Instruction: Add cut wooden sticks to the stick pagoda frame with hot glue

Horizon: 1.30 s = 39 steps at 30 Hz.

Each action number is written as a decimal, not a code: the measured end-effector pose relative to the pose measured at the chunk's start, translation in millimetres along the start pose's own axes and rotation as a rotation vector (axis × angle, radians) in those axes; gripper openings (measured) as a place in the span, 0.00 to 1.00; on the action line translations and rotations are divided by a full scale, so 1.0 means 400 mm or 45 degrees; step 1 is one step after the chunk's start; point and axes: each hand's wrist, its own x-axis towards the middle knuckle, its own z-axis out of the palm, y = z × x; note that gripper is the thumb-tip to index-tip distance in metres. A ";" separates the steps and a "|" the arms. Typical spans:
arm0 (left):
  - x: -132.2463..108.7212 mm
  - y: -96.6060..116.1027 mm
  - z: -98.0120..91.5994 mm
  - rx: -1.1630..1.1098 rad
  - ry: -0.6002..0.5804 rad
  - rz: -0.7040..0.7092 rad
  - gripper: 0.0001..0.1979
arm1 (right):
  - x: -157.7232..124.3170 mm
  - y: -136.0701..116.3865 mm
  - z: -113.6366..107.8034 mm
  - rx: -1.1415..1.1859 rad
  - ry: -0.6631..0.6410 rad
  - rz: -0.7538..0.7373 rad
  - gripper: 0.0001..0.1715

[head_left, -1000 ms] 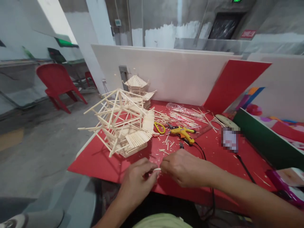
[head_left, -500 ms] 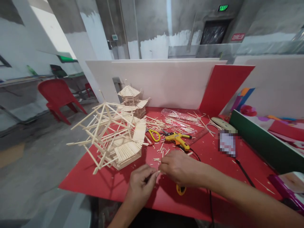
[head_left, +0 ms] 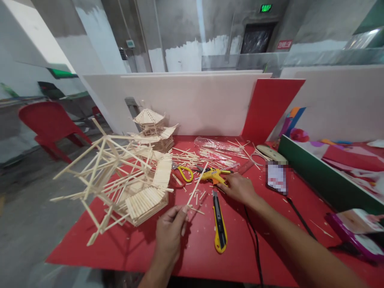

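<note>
Stick (head_left: 198,182) is in our left hand (head_left: 171,230), pinched near its lower end between thumb and fingertips, angled up and away, probably to leave most of its length free. 2nd stick (head_left: 198,211) crosses right at those fingertips; can't tell if it's pinched too.

Our right hand (head_left: 240,189) is at the handle of the yellow glue gun (head_left: 212,175) on the red table (head_left: 192,262). Fingers curled there, partly hidden; can't tell if they're closed on it. Handle faces our right side, likely for easy reach.

Utility knife (head_left: 221,230) lies between our hands, nose pointing away from us, handy for either. Stick frame (head_left: 146,203) stands left of our left hand, not touching it.

Writing: 2 wall signs. Green sign (head_left: 266,8) looks like EXIT, blurred; red sign (head_left: 284,44) unreadable. Phone (head_left: 276,178) screen is pixelated. No brand we can read on gun or knife.
</note>
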 end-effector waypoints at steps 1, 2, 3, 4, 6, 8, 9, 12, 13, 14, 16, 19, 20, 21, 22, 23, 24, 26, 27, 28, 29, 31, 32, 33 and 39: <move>-0.001 0.002 0.002 -0.016 0.003 -0.008 0.17 | 0.007 -0.002 0.013 -0.003 -0.035 0.003 0.24; -0.002 0.004 0.002 -0.029 0.006 -0.013 0.17 | 0.011 -0.004 0.021 -0.004 -0.059 0.006 0.23; -0.004 0.005 0.001 -0.038 0.008 -0.016 0.17 | 0.014 -0.004 0.026 -0.003 -0.073 0.012 0.22; -0.005 0.005 0.000 -0.048 0.009 -0.024 0.17 | 0.014 -0.002 0.027 -0.002 -0.076 0.019 0.21; -0.008 0.007 -0.003 -0.079 0.011 -0.056 0.17 | 0.005 0.011 0.021 0.002 -0.055 0.042 0.21; -0.010 0.010 -0.005 -0.125 0.018 -0.097 0.16 | -0.016 0.035 0.007 0.000 -0.020 0.058 0.23; -0.009 0.013 -0.005 -0.144 0.025 -0.111 0.16 | -0.033 0.051 -0.001 -0.003 -0.009 0.054 0.24; -0.003 0.020 -0.004 -0.164 0.047 -0.119 0.17 | -0.101 0.102 -0.018 -0.020 -0.024 0.002 0.24; 0.000 0.022 -0.002 -0.164 0.050 -0.122 0.17 | -0.128 0.118 -0.019 -0.025 -0.039 -0.017 0.24; 0.003 0.022 0.000 -0.162 0.051 -0.127 0.18 | -0.155 0.134 -0.020 -0.029 -0.055 -0.034 0.24; 0.007 0.020 0.005 -0.158 0.038 -0.138 0.17 | -0.204 0.165 -0.017 -0.032 -0.084 -0.064 0.24; 0.009 0.014 0.015 -0.162 0.001 -0.152 0.17 | -0.257 0.210 -0.016 -0.020 -0.126 -0.111 0.21; 0.009 0.012 0.017 -0.169 -0.017 -0.159 0.17 | -0.267 0.224 -0.020 -0.016 -0.139 -0.124 0.19; 0.007 0.012 0.019 -0.177 -0.033 -0.166 0.17 | -0.273 0.235 -0.027 -0.014 -0.146 -0.133 0.17; 0.006 0.012 0.021 -0.183 -0.046 -0.174 0.17 | -0.274 0.241 -0.037 -0.016 -0.149 -0.140 0.15; 0.005 0.013 0.022 -0.186 -0.060 -0.182 0.17 | -0.270 0.242 -0.048 -0.021 -0.142 -0.144 0.14; 0.004 0.015 0.023 -0.187 -0.066 -0.189 0.18 | -0.261 0.234 -0.061 -0.026 -0.125 -0.148 0.16; 0.002 0.019 0.026 -0.192 -0.046 -0.194 0.18 | -0.225 0.193 -0.080 -0.023 -0.074 -0.176 0.22; 0.001 0.021 0.028 -0.195 -0.028 -0.193 0.19 | -0.198 0.161 -0.083 -0.011 -0.044 -0.202 0.25; 0.001 0.023 0.030 -0.199 -0.009 -0.188 0.19 | -0.165 0.123 -0.080 0.008 -0.022 -0.237 0.29; 0.000 0.025 0.033 -0.202 0.011 -0.180 0.19 | -0.128 0.083 -0.072 0.024 0.001 -0.264 0.32; 0.001 0.027 0.036 -0.207 0.043 -0.157 0.19 | -0.047 0.007 -0.041 0.041 0.035 -0.287 0.37; 0.002 0.028 0.036 -0.209 0.059 -0.140 0.19 | -0.008 -0.023 -0.024 0.050 0.043 -0.280 0.39; 0.003 0.028 0.036 -0.213 0.077 -0.120 0.19 | 0.028 -0.046 -0.007 0.062 0.041 -0.267 0.38; 0.015 0.034 0.035 -0.267 0.151 -0.035 0.17 | 0.107 -0.077 0.011 0.194 0.035 -0.237 0.26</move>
